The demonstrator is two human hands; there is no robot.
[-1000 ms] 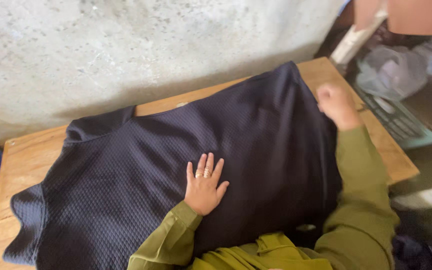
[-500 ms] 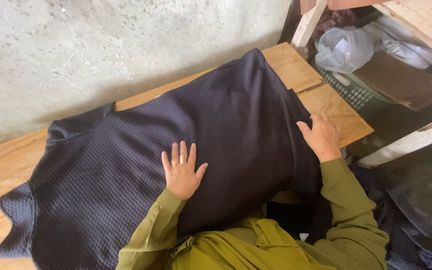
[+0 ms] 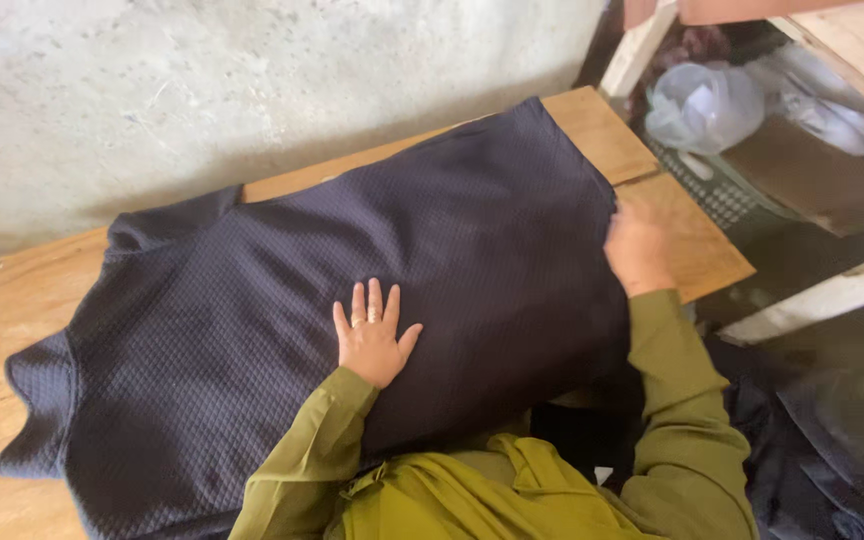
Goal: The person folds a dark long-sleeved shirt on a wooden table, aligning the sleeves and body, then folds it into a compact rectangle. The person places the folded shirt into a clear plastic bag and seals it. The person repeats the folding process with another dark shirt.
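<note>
A dark navy quilted garment point(image 3: 282, 270) lies spread across a wooden table point(image 3: 692, 240). My left hand point(image 3: 372, 335) rests flat on the middle of the cloth, fingers apart, a ring on one finger. My right hand point(image 3: 635, 250) is at the garment's right edge, fingers curled against the hem; whether it pinches the cloth is unclear. Both arms wear olive-green sleeves. The garment's near edge hangs over the table toward my body.
A rough concrete wall point(image 3: 252, 90) stands behind the table. To the right are a white wooden post point(image 3: 637, 50), a clear plastic bag point(image 3: 702, 105), a dark mesh crate point(image 3: 722, 195) and a brown flat object point(image 3: 802, 175). Dark cloth lies on the floor at lower right.
My right hand has slid along the garment's right edge, from the far corner back toward me and then slightly outward. My left hand stays flat on the cloth.
</note>
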